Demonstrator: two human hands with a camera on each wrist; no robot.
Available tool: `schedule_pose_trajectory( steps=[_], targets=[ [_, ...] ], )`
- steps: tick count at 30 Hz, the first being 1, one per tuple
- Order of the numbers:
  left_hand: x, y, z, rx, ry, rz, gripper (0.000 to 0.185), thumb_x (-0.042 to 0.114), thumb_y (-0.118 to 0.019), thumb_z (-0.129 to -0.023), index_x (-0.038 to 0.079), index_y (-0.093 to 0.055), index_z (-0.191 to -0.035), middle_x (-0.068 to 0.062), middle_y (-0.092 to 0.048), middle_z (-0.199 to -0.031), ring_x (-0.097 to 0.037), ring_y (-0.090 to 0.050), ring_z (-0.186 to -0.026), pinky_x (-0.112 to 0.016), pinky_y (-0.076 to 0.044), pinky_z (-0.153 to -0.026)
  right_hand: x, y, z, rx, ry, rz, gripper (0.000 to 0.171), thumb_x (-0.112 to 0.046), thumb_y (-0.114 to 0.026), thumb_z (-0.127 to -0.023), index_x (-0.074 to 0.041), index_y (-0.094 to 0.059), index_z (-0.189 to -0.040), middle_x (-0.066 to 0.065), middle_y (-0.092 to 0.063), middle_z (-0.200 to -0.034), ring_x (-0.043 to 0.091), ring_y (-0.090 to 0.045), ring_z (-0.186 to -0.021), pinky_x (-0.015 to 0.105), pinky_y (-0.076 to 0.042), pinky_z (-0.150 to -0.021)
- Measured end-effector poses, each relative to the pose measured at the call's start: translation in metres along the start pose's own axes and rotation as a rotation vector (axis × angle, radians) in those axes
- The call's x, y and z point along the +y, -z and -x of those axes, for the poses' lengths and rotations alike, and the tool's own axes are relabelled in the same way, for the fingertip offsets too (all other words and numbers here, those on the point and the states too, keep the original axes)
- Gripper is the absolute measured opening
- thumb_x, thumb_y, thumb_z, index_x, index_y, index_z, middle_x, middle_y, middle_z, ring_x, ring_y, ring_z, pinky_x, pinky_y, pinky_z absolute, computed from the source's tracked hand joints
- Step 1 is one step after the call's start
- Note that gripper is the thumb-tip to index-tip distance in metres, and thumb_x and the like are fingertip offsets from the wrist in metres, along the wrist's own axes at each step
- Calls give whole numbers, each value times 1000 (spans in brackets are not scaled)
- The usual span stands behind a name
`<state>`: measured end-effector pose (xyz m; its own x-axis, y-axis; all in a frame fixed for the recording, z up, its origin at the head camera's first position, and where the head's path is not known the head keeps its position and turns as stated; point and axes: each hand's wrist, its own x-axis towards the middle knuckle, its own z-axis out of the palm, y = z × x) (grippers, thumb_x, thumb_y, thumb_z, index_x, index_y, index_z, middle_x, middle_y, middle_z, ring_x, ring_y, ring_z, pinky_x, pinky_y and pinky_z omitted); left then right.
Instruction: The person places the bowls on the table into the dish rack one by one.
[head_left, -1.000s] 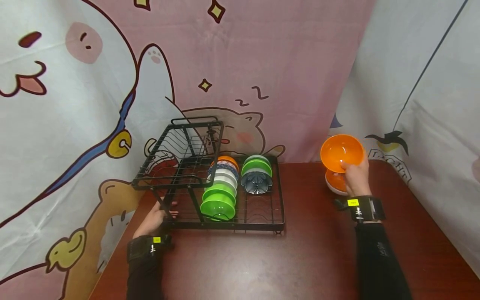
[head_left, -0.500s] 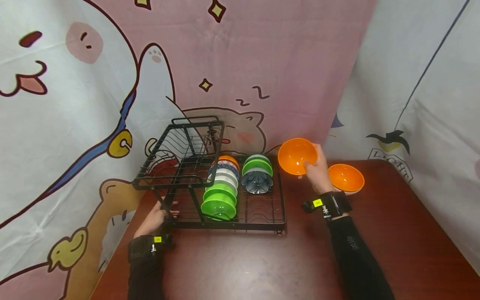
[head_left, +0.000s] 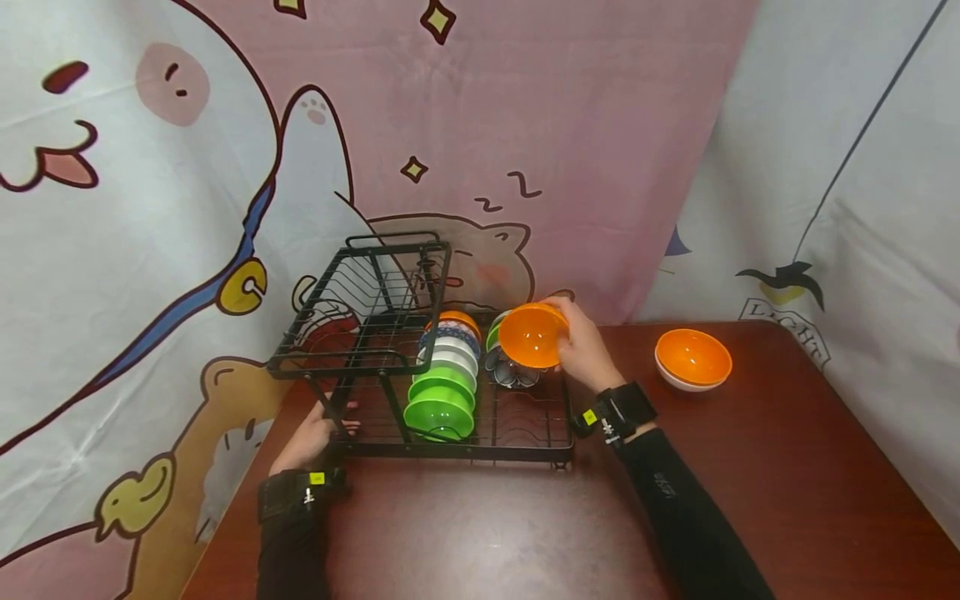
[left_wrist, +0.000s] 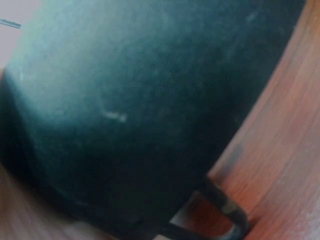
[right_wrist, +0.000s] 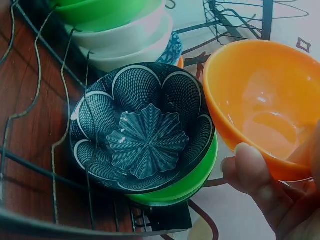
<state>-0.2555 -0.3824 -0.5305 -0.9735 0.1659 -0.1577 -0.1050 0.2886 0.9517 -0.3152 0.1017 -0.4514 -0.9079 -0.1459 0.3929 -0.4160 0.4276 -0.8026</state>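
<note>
My right hand (head_left: 588,350) holds an orange bowl (head_left: 528,333) by its right rim, in front of the rack's right-hand row. In the right wrist view the orange bowl (right_wrist: 265,105) is beside a dark petal-patterned bowl (right_wrist: 147,135), with a green bowl (right_wrist: 192,182) behind it. My left hand (head_left: 307,437) grips the black wire dish rack (head_left: 450,452) at its lower left side, fingers past the post. In the left wrist view a dark surface (left_wrist: 140,100) fills most of the picture, out of focus.
The rack's left row holds green bowls (head_left: 438,414), white bowls (head_left: 453,350), a blue-patterned one and an orange one. Over its left half stands an upper wire tier (head_left: 337,364). Another orange bowl (head_left: 693,357), white outside, rests on the brown table (head_left: 780,450) at right.
My right hand has carried the orange bowl leftward from above the other orange bowl to the rack's right-hand row. The left hand stays at the rack.
</note>
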Motion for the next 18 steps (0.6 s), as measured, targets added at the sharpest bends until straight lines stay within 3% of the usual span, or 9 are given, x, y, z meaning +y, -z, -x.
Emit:
schedule_pose_trajectory(
  steps=[2, 4, 6, 9, 13, 18],
  targets=[
    [0, 0, 0, 5, 15, 7, 67, -5, -34, -92, 6, -10, -154, -33, -35, -149, -39, -61, -115, -29, -52, -84, -2, -1, -1, 4, 18, 35, 75, 22, -48, -74, -25, -48, -133, 8, -54, -125, 33, -62, -87, 36, -51, -41],
    [0, 0, 0, 8, 20, 8, 65, -6, -32, -92, 4, -12, -153, -33, -35, -149, -38, -61, -115, -30, -51, -84, -5, -1, -1, 14, 60, 116, 73, 20, -54, -75, -24, -50, -132, 7, -54, -122, 32, -61, -91, 38, -55, -52],
    [0, 0, 0, 17, 25, 2, 64, -6, -32, -91, 3, -14, -152, -33, -35, -148, -36, -62, -114, -30, -51, -84, -7, -2, -1, 5, 134, 250, 69, 14, -62, -76, -23, -50, -133, 7, -54, -118, 31, -62, -92, 43, -57, -64],
    [0, -1, 0, 24, 20, -16, 58, -6, -28, -92, -1, -17, -148, -33, -36, -148, -36, -60, -114, -28, -49, -85, -12, -4, 0, -53, 290, 484, 71, 7, -71, -74, -23, -50, -135, 6, -52, -113, 27, -62, -80, 41, -55, -72],
    [0, -1, 0, 13, 14, 1, 54, -7, -28, -92, -2, -16, -145, -34, -34, -148, -39, -58, -117, -28, -49, -85, -21, -8, 2, -194, 506, 709, 74, 4, -75, -74, -26, -48, -136, 4, -47, -108, 20, -51, -57, 31, -49, -54],
    [0, -1, 0, 3, 25, 41, 58, -7, -28, -92, 0, -13, -148, -35, -32, -149, -31, -63, -111, -30, -50, -85, -31, -17, 3, -308, 673, 870, 60, -4, -73, -80, -28, -51, -130, 4, -44, -103, 18, -49, -56, 29, -47, -52]
  ],
)
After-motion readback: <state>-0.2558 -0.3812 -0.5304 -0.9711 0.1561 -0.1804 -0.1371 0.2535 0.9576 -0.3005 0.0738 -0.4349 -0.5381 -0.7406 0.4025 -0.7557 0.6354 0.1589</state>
